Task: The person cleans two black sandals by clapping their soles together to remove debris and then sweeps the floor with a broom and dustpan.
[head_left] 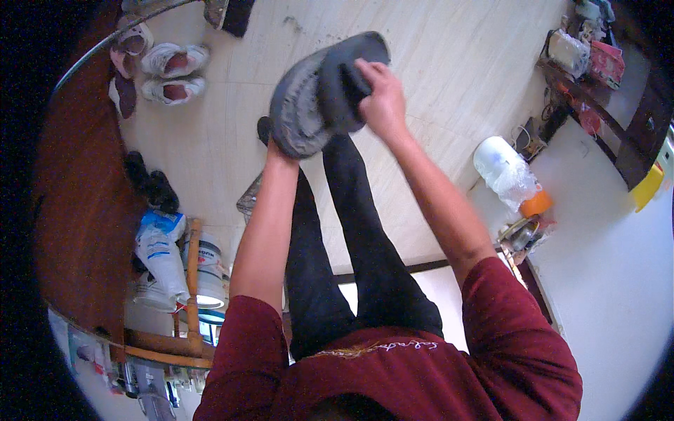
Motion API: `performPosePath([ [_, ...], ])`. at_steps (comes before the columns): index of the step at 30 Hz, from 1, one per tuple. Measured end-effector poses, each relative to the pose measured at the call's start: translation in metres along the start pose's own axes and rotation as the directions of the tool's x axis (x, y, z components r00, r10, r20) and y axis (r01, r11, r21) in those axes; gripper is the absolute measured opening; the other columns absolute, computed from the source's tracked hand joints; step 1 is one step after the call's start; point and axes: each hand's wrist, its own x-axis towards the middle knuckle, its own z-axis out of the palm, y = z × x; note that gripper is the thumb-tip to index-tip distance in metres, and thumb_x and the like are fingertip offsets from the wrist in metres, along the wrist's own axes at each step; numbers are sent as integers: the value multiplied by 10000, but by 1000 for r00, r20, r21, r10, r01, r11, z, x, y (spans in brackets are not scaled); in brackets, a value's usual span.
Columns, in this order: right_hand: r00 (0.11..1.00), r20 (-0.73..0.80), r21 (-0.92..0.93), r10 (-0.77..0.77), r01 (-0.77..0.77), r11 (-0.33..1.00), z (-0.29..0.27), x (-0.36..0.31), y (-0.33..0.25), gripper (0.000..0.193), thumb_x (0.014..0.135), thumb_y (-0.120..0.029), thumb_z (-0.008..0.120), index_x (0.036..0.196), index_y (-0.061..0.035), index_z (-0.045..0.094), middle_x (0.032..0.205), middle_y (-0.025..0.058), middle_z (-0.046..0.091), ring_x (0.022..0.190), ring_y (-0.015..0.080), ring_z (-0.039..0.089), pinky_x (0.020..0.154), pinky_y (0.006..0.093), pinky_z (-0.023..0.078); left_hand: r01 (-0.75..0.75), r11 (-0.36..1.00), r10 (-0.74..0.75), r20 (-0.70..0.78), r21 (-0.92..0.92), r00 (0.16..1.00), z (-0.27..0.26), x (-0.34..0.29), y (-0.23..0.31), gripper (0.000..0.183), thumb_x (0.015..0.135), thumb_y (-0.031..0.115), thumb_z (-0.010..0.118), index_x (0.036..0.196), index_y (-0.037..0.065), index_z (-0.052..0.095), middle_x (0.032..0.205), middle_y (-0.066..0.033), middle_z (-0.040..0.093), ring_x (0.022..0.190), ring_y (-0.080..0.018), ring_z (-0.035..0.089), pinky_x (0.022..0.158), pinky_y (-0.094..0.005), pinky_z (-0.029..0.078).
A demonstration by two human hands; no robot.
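Observation:
In front of my legs I hold up a grey slipper-shaped thing (298,109), with a dark rim and a rough, lighter grey inner face. My left hand (283,149) grips its lower end; most of those fingers are hidden behind it. At its right side my right hand (382,95) is closed, with index finger and thumb against a dark grey, rounded part (340,88). Motion blur hides whether that part is a strap or a separate cloth or pad.
White shoes (175,62) stand on the pale tiled floor at the far left. Nearer are black footwear (151,184), a white-and-blue bag (161,245) and a bucket (209,270) by a wooden chair (194,281). At right are a white container (495,158) and a cluttered dark shelf (597,133).

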Motion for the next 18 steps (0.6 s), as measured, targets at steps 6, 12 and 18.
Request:
performPosePath([
  [6, 1000, -19, 48, 0, 1, 999, 8, -7, 4, 568, 551, 98, 450, 1083, -77, 545, 1029, 127, 548, 961, 292, 522, 847, 314, 404, 269, 837, -404, -204, -477, 892, 4, -6, 8, 366, 862, 280, 398, 1114, 36, 501, 1062, -78, 550, 964, -180, 521, 828, -327, 429],
  [12, 997, -51, -80, -62, 57, 995, 0, -22, -32, 570, 541, 85, 459, 1074, -94, 555, 1054, 114, 536, 973, 297, 510, 834, 323, 415, 185, 709, -313, -69, -680, 947, 12, 9, -3, 393, 869, 278, 355, 1153, 30, 466, 1109, -105, 526, 1015, -219, 502, 891, -349, 402],
  [18, 983, -148, -253, 108, -143, 957, 11, 37, 33, 550, 566, -4, 541, 1088, -176, 553, 1127, 130, 469, 1003, 329, 462, 832, 383, 416, 236, 853, -257, 18, -466, 966, 11, 3, -15, 423, 886, 254, 271, 1227, 22, 368, 1228, -129, 426, 1113, -233, 429, 951, -367, 353],
])
